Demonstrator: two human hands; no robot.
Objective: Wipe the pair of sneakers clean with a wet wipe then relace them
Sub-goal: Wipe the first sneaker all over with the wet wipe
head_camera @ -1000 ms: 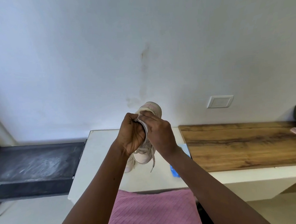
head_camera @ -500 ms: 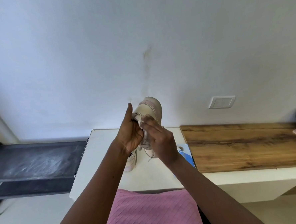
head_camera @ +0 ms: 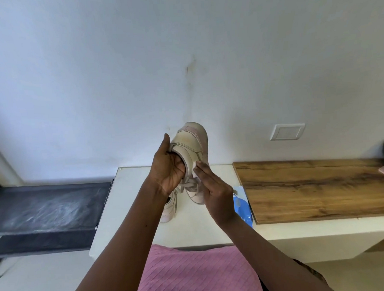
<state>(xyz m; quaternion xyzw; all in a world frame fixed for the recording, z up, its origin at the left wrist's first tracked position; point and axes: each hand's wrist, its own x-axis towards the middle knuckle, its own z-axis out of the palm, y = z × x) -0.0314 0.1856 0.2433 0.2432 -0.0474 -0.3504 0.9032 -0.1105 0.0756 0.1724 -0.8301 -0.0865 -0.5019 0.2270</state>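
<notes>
Holding sneaker (head_camera: 189,143) — wipe (head_camera: 195,171) against side

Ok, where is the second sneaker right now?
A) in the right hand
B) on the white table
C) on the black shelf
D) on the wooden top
B: the second sneaker lies on the white table, partly hidden behind the left forearm, while the left hand holds the raised sneaker.

No text, brand or number can be read; whatever is printed on the blue packet (head_camera: 242,207) is too blurred to be made out. No legible mark is shown on the sneaker (head_camera: 191,145).
</notes>
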